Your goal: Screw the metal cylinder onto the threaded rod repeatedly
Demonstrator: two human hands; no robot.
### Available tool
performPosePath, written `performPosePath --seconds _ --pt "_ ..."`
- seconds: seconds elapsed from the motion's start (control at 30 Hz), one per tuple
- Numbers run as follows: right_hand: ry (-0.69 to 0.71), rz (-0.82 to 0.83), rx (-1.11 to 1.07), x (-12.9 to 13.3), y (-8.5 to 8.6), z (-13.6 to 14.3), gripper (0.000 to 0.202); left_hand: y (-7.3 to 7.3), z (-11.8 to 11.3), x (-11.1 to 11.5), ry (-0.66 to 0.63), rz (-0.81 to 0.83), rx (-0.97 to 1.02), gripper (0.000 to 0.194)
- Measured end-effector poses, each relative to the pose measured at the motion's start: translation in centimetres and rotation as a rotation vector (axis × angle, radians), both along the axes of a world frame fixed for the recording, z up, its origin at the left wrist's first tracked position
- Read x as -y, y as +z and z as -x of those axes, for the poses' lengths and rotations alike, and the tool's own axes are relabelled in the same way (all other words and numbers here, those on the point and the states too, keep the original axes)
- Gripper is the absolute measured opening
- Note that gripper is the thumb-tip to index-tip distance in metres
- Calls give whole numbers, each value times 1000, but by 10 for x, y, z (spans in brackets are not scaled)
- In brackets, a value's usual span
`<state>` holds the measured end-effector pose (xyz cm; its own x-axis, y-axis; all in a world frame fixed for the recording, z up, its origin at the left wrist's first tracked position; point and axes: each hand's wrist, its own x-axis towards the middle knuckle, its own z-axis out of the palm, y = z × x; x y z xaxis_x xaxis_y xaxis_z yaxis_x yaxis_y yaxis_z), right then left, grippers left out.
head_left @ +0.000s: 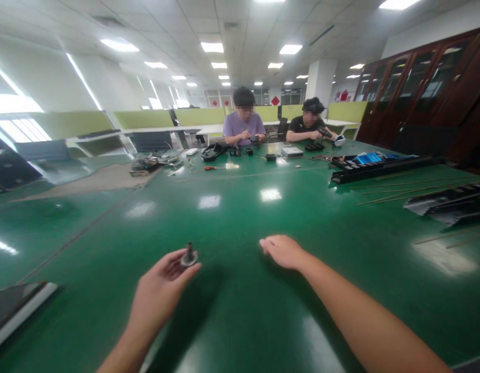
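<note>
Between the fingers and thumb of my left hand [164, 282] is a small metal part [189, 257], a round disc with a dark stem pointing up. It is held above the green table [232, 223]. To the right, my right hand [280, 250] is closed, its fingers pressed together and pointing left, over the table. Whether anything small is between those fingertips is hidden. The two hands are apart.
A dark flat object with a pale edge [26, 311] lies at the left. Black metal channels [383, 168] and thin rods [403, 194] lie at the right. A screwdriver [211, 168] lies farther back, before two seated people [244, 127].
</note>
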<state>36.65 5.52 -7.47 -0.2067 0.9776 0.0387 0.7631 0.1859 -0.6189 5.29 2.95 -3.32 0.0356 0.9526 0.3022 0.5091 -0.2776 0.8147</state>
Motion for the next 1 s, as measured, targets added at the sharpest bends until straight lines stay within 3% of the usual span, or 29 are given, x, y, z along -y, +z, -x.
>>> performPosePath --seconds 0.07,0.13,0.2,0.27,0.37,0.5,0.77,0.9,1.0 --pt "71 45 -30 7 2 -6 39 -2 -43 -20 -175 35 0 47" --pt "90 65 -50 15 1 -13 26 -5 -80 -37 -270 39 -16 39" --pt "62 67 -74 22 -1 -20 14 -11 -105 -47 -340 35 -37 33" --pt "6 44 -107 25 -4 -25 18 -20 -116 -53 -384 22 -53 31" --pt "-38 22 -158 25 -10 -28 40 -34 -116 -56 -439 6 -79 30" --pt "-50 12 -184 21 -17 -26 44 -42 -109 -56 -527 11 -112 28" --pt "-37 17 -235 25 -16 -21 46 -39 -108 -51 -533 71 -110 40" --pt "-51 10 -250 26 -15 -15 47 -35 -109 -51 -548 92 -113 24" --pt "-83 -10 -250 22 -15 -9 47 -34 -109 -50 -558 95 -111 23"
